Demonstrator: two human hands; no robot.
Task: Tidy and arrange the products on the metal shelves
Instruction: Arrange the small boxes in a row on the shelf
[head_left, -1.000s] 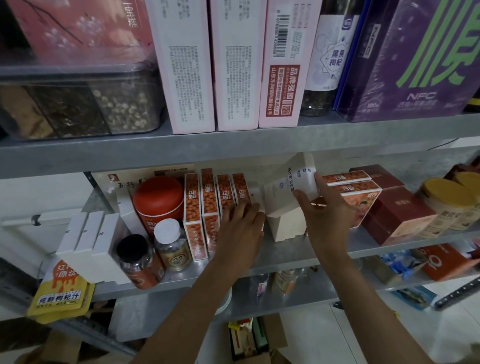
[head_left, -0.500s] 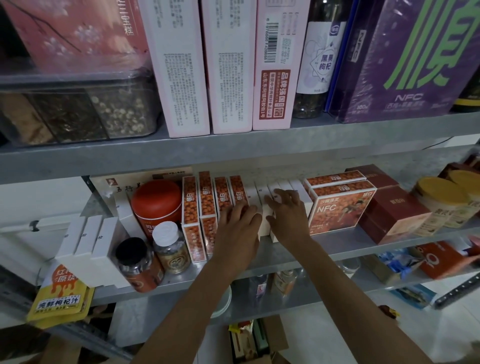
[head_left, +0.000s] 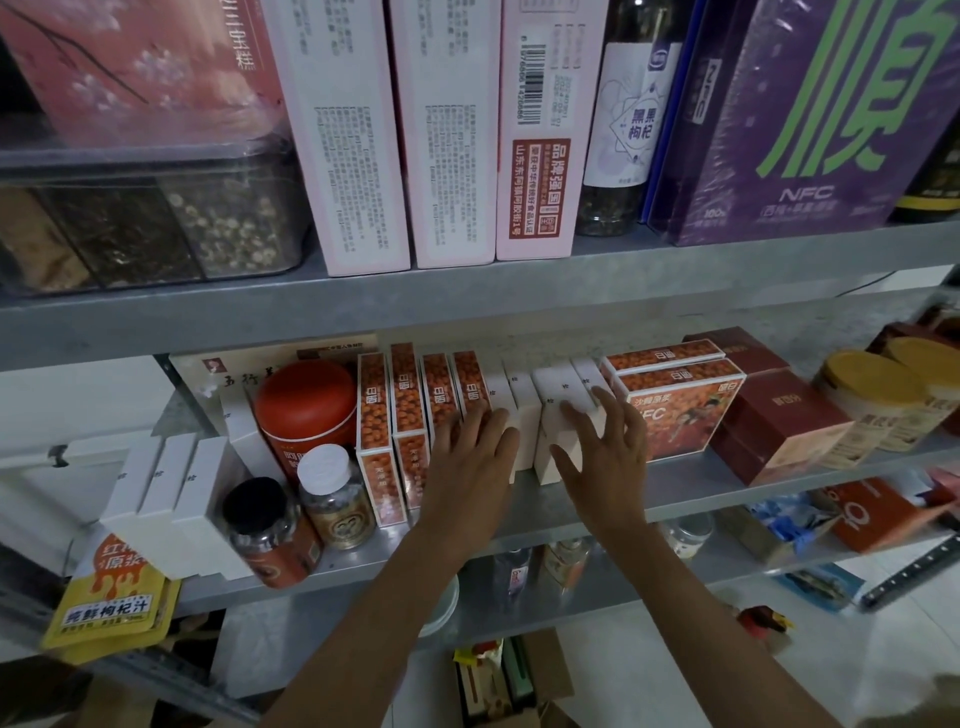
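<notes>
Slim boxes (head_left: 524, 410) stand mid-shelf (head_left: 675, 493); jars (head_left: 332, 499) left, stacked cartons (head_left: 680, 410) right.

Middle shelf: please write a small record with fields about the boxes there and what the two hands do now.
place: metal shelf, middle level
left: left hand, fingers straight, touching upright orange boxes and white boxes
right: right hand, fingers spread over the white boxes
row: orange boxes left, white boxes right, side by side
left of row: red canister
right of row: stacked orange boxes, lying flat
</notes>
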